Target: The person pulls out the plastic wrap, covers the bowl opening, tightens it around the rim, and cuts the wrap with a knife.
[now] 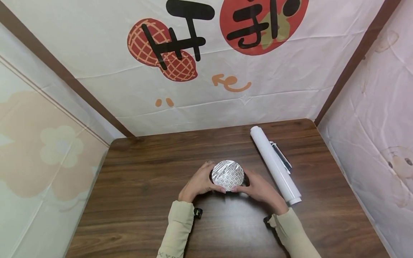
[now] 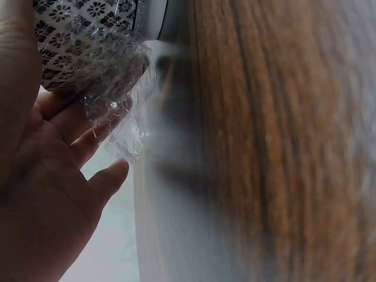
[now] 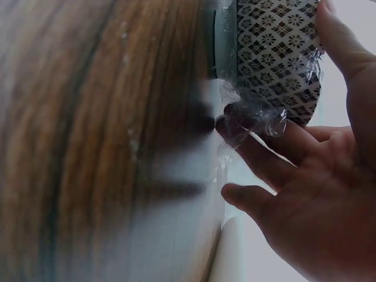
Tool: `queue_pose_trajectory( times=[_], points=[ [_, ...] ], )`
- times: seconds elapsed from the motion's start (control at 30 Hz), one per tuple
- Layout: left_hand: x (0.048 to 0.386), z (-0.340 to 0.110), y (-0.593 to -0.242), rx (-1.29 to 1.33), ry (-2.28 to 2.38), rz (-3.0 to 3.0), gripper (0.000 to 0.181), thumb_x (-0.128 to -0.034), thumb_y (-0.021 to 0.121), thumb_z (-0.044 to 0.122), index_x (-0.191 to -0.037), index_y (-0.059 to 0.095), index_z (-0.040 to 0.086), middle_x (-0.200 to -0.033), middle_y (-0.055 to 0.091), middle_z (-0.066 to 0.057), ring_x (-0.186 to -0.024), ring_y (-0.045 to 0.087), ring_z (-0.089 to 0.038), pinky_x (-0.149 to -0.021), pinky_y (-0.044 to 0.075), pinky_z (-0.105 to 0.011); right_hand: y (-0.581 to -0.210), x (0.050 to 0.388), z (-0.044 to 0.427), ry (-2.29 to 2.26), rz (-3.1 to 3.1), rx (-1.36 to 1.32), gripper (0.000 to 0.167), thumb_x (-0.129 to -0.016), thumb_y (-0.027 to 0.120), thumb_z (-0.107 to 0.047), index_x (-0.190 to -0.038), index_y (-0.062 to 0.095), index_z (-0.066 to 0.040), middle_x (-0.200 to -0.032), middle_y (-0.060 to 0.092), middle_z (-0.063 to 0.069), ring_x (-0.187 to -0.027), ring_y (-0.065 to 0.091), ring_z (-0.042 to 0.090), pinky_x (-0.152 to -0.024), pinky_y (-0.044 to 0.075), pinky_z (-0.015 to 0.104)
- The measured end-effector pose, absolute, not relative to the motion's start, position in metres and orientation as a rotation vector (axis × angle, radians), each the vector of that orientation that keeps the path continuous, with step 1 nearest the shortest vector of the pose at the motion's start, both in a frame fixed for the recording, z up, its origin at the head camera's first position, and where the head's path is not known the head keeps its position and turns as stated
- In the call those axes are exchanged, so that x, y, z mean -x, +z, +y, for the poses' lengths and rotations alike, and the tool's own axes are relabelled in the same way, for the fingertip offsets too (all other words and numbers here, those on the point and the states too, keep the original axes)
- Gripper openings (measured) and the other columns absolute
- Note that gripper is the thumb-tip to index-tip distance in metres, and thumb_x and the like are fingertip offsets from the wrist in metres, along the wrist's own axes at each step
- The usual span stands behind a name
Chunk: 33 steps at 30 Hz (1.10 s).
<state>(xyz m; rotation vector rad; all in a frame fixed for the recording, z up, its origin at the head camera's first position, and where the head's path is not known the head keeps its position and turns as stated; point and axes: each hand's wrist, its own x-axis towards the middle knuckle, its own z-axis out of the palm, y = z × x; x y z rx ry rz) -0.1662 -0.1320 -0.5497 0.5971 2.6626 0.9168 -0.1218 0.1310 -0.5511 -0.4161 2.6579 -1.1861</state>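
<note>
On the table stands a round container (image 1: pixel 227 175) with a small dark floral pattern, clear cling film stretched shiny over its top. My left hand (image 1: pixel 201 181) holds it from the left side and my right hand (image 1: pixel 259 187) from the right, the thumbs at the near edge of its top. In the left wrist view, loose crumpled cling film (image 2: pixel 120 88) hangs by the patterned wall, against the fingers. The right wrist view has film (image 3: pixel 267 119) bunched low on the wall, with fingertips at it. A pale band shows at the container's base.
To the right of my right hand lies a long white roll (image 1: pixel 275 163) on the brown wooden table (image 1: pixel 145 200). Beside the roll is a narrow white and dark cutter-like tool (image 1: pixel 282 157). Printed cloth walls (image 1: pixel 206 100) stand behind and at both sides.
</note>
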Motion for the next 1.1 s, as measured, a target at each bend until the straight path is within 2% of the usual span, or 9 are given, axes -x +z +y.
queue_pose_trajectory(
  times=[0.1,0.27,0.4,0.5,0.63,0.8,0.87,1.1],
  points=[
    [0.166,-0.131,-0.549,-0.587,0.907,2.667,0.111,-0.0600,0.097,0.060,-0.150,0.056,0.010,-0.154,0.057,-0.014,-0.156,0.038,-0.033,-0.131,0.029,-0.050,-0.550,0.121,0.131,-1.195,2.667,0.397,0.090,-0.085,0.085,-0.052,-0.155,0.050,-0.009,-0.137,0.070,0.015,-0.128,0.065,0.032,-0.112,0.051,0.054],
    [0.165,-0.130,-0.547,-0.572,0.871,2.690,0.110,-0.0600,0.097,0.060,-0.148,0.058,0.007,-0.150,0.061,-0.013,-0.155,0.039,-0.033,-0.134,0.021,-0.048,-0.549,0.118,0.129,-1.253,2.620,0.351,0.089,-0.087,0.084,-0.048,-0.155,0.048,-0.003,-0.143,0.066,0.020,-0.135,0.061,0.036,-0.116,0.047,0.056],
    [0.162,-0.130,-0.546,-0.490,0.870,2.685,0.112,-0.0624,0.095,0.062,-0.152,0.054,0.008,-0.156,0.056,-0.016,-0.156,0.037,-0.040,-0.129,0.031,-0.056,-0.547,0.115,0.128,-1.244,2.616,0.298,0.088,-0.090,0.082,-0.046,-0.155,0.047,0.000,-0.146,0.063,0.024,-0.137,0.059,0.041,-0.116,0.046,0.057],
    [0.160,-0.129,-0.545,-0.431,0.865,2.691,0.112,-0.0627,0.093,0.066,-0.151,0.055,0.008,-0.150,0.060,-0.017,-0.146,0.049,-0.042,-0.119,0.043,-0.058,-0.547,0.114,0.127,-1.248,2.610,0.270,0.085,-0.092,0.080,-0.046,-0.155,0.047,0.001,-0.147,0.061,0.025,-0.137,0.058,0.042,-0.116,0.046,0.058],
    [0.157,-0.128,-0.545,-0.397,0.863,2.726,0.106,-0.0609,0.092,0.070,-0.143,0.062,0.010,-0.133,0.072,-0.010,-0.123,0.066,-0.031,-0.105,0.054,-0.051,-0.550,0.113,0.128,-1.251,2.607,0.276,0.082,-0.095,0.076,-0.047,-0.155,0.048,0.000,-0.146,0.063,0.024,-0.136,0.060,0.041,-0.114,0.048,0.058],
    [0.153,-0.126,-0.545,-0.334,0.901,2.723,0.101,-0.0601,0.091,0.070,-0.137,0.066,0.011,-0.124,0.076,-0.006,-0.112,0.070,-0.022,-0.098,0.058,-0.046,-0.551,0.111,0.128,-1.267,2.600,0.289,0.076,-0.096,0.075,-0.047,-0.152,0.052,-0.002,-0.139,0.068,0.020,-0.130,0.064,0.037,-0.110,0.051,0.057],
    [0.150,-0.125,-0.544,-0.317,0.917,2.719,0.100,-0.0606,0.092,0.069,-0.137,0.067,0.010,-0.123,0.076,-0.007,-0.113,0.070,-0.023,-0.099,0.058,-0.046,-0.551,0.109,0.127,-1.286,2.588,0.286,0.073,-0.097,0.074,-0.046,-0.151,0.053,-0.002,-0.137,0.069,0.018,-0.129,0.065,0.036,-0.109,0.052,0.056],
    [0.145,-0.125,-0.548,-0.278,0.975,2.710,0.097,-0.0662,0.090,0.067,-0.141,0.065,0.010,-0.131,0.074,-0.009,-0.123,0.066,-0.027,-0.106,0.055,-0.048,-0.556,0.105,0.126,-1.355,2.532,0.226,0.074,-0.099,0.071,-0.045,-0.155,0.048,-0.002,-0.150,0.061,0.022,-0.141,0.056,0.041,-0.118,0.044,0.058]
  ],
)
